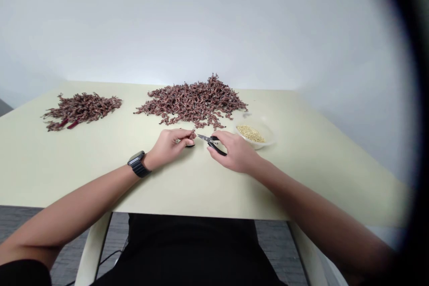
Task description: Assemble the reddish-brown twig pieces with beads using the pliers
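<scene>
Between the thumb and fingers of my left hand (172,146) is a small reddish-brown twisted piece (192,135); its exact kind is too small to make out. My right hand (236,149) grips small pliers (205,138) with black handles. Their pointed tip is just right of the pinched piece, and I cannot tell whether they touch. A dark edge shows under my left fingertips, mostly hidden. Beyond both hands lies a large heap of similar reddish-brown pieces (197,100). Beside my right hand stands a clear bowl (270,136) holding many tiny gold-coloured bits (250,133).
A smaller pile of reddish-brown pieces (85,107) lies at the left of the pale table (187,192), with dark red handles (73,124) sticking out of it. A white wall (167,22) rises behind the table. A dark watch (138,164) is on my left wrist.
</scene>
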`<action>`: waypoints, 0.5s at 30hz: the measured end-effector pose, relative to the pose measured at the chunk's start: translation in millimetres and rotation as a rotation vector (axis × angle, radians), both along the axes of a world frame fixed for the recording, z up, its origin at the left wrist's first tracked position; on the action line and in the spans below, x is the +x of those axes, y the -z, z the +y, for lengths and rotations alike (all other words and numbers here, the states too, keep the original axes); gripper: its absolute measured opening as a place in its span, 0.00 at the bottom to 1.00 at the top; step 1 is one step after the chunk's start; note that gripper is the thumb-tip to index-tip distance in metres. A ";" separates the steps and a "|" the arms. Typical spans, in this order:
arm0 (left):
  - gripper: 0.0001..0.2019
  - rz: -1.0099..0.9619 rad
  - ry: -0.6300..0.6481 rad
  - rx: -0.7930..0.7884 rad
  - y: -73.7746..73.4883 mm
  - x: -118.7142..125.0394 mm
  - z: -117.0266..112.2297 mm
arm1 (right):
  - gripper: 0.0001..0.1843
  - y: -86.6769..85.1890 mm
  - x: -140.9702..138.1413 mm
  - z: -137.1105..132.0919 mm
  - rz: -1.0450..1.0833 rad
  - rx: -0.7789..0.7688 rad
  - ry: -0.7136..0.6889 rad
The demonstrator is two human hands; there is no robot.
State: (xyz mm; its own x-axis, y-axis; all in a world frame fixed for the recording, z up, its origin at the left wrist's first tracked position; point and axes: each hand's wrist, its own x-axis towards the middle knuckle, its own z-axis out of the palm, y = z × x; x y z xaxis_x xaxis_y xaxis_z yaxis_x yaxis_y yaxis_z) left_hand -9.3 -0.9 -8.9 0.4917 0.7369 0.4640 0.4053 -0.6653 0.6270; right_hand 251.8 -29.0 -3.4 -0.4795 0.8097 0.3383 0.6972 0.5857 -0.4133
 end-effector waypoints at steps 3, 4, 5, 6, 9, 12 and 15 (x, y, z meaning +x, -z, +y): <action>0.09 0.018 0.021 -0.009 1.0 0.0 0.0 | 0.16 2.9 1.4 1.4 -0.050 0.035 0.000; 0.09 0.018 0.026 -0.006 1.3 0.1 0.0 | 0.16 3.4 1.7 1.6 -0.057 0.041 -0.004; 0.09 0.017 0.030 -0.001 1.5 0.3 0.0 | 0.16 3.7 2.0 1.8 -0.061 0.045 -0.010; 0.10 0.014 0.033 0.005 1.6 0.5 0.0 | 0.15 3.9 2.2 1.8 -0.064 0.048 -0.017; 0.10 0.006 0.041 0.014 1.5 0.7 -0.1 | 0.15 4.2 2.6 2.3 -0.069 0.057 -0.032; 0.10 0.007 0.048 0.010 1.7 0.4 -0.2 | 0.16 4.5 3.0 2.7 -0.071 0.057 -0.034; 0.10 0.008 0.059 0.006 2.6 -0.2 0.1 | 0.16 4.4 3.3 2.5 -0.072 0.043 -0.043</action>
State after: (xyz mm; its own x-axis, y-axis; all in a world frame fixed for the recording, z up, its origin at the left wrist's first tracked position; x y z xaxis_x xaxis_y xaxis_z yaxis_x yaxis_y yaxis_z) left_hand -9.6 -0.7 -11.5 0.5378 0.7038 0.4641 0.3700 -0.6917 0.6203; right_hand 255.1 -26.6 -7.8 -0.5378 0.7732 0.3360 0.6980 0.6319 -0.3369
